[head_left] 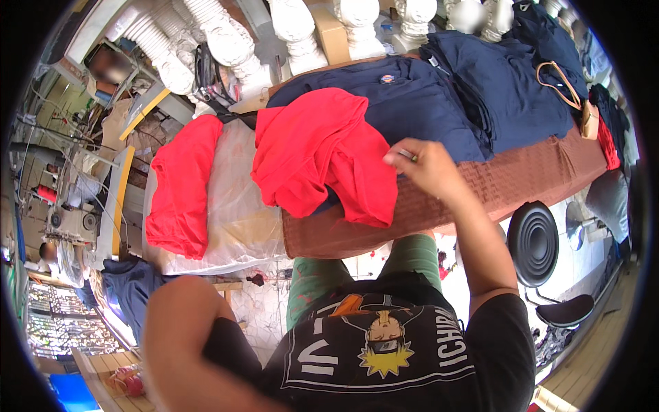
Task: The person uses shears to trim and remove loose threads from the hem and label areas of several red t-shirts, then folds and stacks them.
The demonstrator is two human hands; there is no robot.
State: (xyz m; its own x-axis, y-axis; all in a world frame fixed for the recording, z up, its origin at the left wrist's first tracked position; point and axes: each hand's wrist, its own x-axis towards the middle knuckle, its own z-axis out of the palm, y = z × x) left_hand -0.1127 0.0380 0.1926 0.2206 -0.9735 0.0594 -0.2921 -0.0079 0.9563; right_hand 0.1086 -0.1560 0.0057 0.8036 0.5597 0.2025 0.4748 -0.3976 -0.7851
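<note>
My right hand [431, 169] is closed in a pinch just off the right edge of a crumpled red garment [309, 151]. A small thing with a dark tip shows between its fingers, too small to name. The red garment lies bunched over the near edge of a navy garment [405, 96] and a brown quilted cover [480, 185]. My left arm [182, 323] is bent at the lower left with the elbow forward. The left hand is out of view. A second red garment [182, 185] lies folded at the left on a plastic-covered surface [240, 199].
More navy garments [515, 96] lie at the back right, with a tan strapped pouch [590, 120] beside them. White balusters [295, 31] line the far side. A round black stool [533, 244] stands at the right. Sewing machines [74, 218] and yellow-edged tables stand at the left.
</note>
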